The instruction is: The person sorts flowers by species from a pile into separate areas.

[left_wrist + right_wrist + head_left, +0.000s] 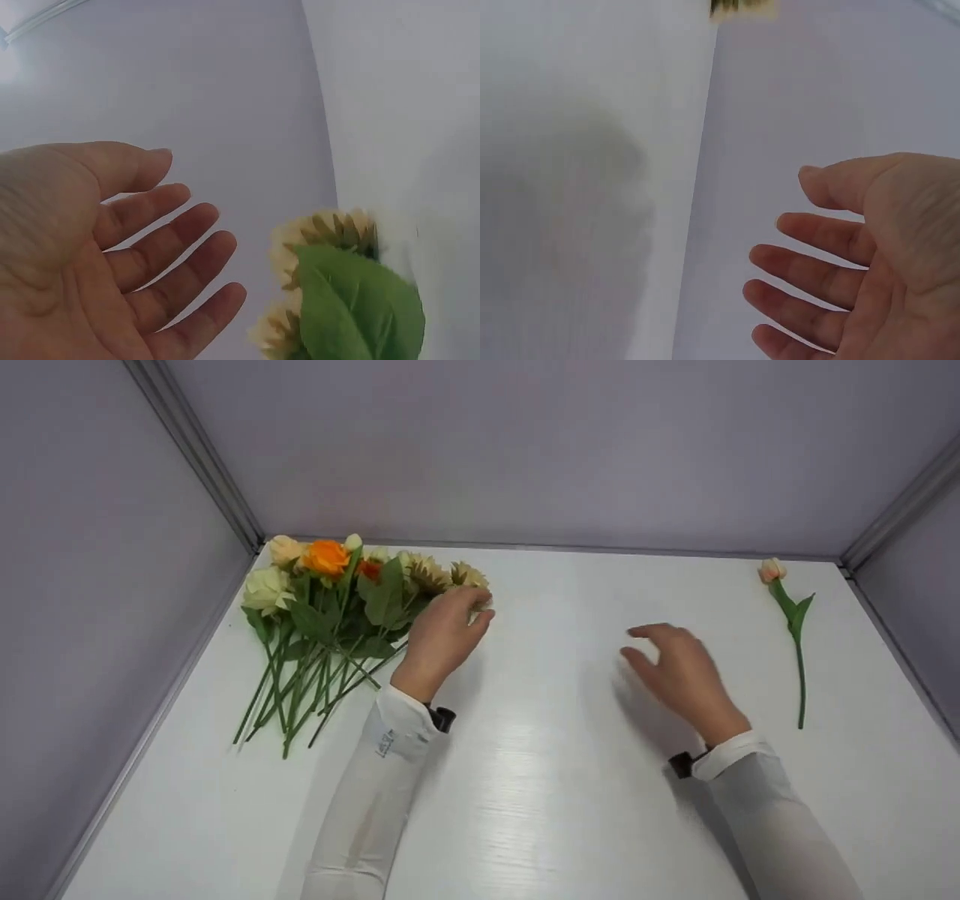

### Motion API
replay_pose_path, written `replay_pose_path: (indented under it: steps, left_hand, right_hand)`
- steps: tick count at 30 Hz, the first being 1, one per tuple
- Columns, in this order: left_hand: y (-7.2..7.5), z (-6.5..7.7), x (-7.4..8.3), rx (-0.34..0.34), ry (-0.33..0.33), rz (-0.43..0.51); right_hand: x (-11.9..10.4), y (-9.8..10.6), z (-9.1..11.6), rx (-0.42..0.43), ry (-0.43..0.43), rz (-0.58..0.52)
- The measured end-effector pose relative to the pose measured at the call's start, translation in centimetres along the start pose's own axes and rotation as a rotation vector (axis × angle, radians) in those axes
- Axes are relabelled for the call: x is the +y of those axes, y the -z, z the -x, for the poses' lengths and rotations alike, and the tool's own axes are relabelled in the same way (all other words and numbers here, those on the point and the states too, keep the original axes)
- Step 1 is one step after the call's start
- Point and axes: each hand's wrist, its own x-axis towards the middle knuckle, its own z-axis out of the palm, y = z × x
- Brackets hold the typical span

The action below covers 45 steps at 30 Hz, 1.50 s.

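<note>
In the head view a bunch of flowers (315, 619) lies on the left of the white table, blooms toward the back wall and stems toward the front. Among them are an orange bloom (327, 558) and a cream bloom (267, 589). My left hand (444, 634) is over the right side of the bunch, fingers loosely bent with nothing in them; the left wrist view shows a green leaf (360, 304) and yellowish blooms beside it. My right hand (679, 671) hovers over the middle right of the table, relaxed and holding nothing. A single peach tulip (772, 571) lies farther right.
The white table (540, 780) is bounded by a grey back wall (525, 450) and side walls with metal corner posts (199, 450). Both forearms reach in from the front, in pale sleeves (367, 810) with dark bands at the wrists.
</note>
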Motion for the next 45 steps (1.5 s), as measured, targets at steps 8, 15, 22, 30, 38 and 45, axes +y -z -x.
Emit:
replay_pose_path:
  steps: [8,15,22,30,38,45]
  left_hand:
    - [4.8,2.1,-6.6,0.003,0.214,-0.202]
    - [6.5,3.3,-11.1,-0.108,0.363,-0.241]
    - [5.9,3.3,-11.9,-0.183,0.411,-0.193]
    - [6.8,3.6,-11.8,-0.176,0.394,-0.102]
    - [8.6,3.2,-9.8,-0.108,0.333,0.033]
    - [7.6,1.4,-6.1,-0.125,0.312,0.322]
  right_hand:
    - [-7.4,-3.5,1.9,-0.093,0.343,-0.009]
    - [-8.1,-4.3,2.6,-0.104,0.405,0.037]
    - [-7.7,-4.6,2.7,-0.110,0.383,0.035]
    - [-7.4,-4.7,2.5,-0.120,0.367,0.045]
    - [-6.8,-4.3,2.1,-0.105,0.342,0.024]
    - [-6.5,-4.3,2.0,-0.110,0.315,-0.004]
